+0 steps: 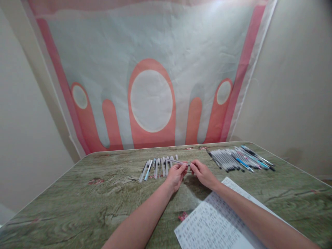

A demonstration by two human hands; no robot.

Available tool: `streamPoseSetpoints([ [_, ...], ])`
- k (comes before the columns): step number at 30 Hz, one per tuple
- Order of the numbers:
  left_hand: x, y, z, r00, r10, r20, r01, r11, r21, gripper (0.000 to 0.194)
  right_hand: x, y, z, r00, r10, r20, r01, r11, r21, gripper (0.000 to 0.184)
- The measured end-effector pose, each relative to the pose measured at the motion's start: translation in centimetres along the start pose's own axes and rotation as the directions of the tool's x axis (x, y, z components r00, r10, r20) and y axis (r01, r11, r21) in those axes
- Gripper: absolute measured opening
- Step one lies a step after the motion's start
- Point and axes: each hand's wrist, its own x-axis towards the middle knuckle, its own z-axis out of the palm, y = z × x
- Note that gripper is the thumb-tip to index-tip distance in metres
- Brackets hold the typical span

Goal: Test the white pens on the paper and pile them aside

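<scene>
Above the middle of the table, my left hand [176, 176] pinches a slim clear pen [174, 160] whose long end points left. My right hand [202, 173] is closed on the pen's other end, close to my left fingertips. Just beyond and left of my left hand lies a loose row of pens [155, 167], some clear with dark parts, one light blue. To the right of my right hand rests a larger row of pens [225, 159], mostly clear with black ends, some blue or dark.
A sheet of paper [215, 221] covered in handwriting lies under my right forearm, near the front. The wood-patterned table [77, 200] reaches back to a hanging cloth [155, 38] with red and white shapes. Plain walls stand at both sides.
</scene>
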Motion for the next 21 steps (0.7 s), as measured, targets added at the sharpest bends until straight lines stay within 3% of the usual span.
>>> streamPoseSetpoints([
  [9,-0.2,0.0,0.1,0.999,0.016,0.04,-0.018,0.998,0.058,0.032,-0.1,-0.4,0.0,0.999,0.012,0.036,-0.013,1.0,0.01,0.033],
  [13,-0.3,0.3,0.4,0.998,0.027,0.055,-0.031,0.996,0.088,0.03,0.1,0.0,0.0,0.99,0.083,0.114,-0.101,0.982,0.161,0.039],
  [16,-0.8,0.7,0.8,0.994,-0.051,0.099,0.042,0.995,0.086,0.028,0.4,0.5,-0.4,0.994,0.084,0.071,-0.099,0.966,0.238,0.034],
  [19,-1.7,1.2,1.1,0.937,-0.246,0.249,0.204,0.961,0.185,0.029,0.4,0.8,-0.9,0.999,-0.04,0.02,0.037,0.992,0.122,0.033],
  [21,-2.3,1.5,1.5,0.868,-0.364,0.339,0.255,0.911,0.324,0.03,0.2,1.0,-1.1,0.985,-0.145,0.089,0.145,0.989,0.011,0.041],
])
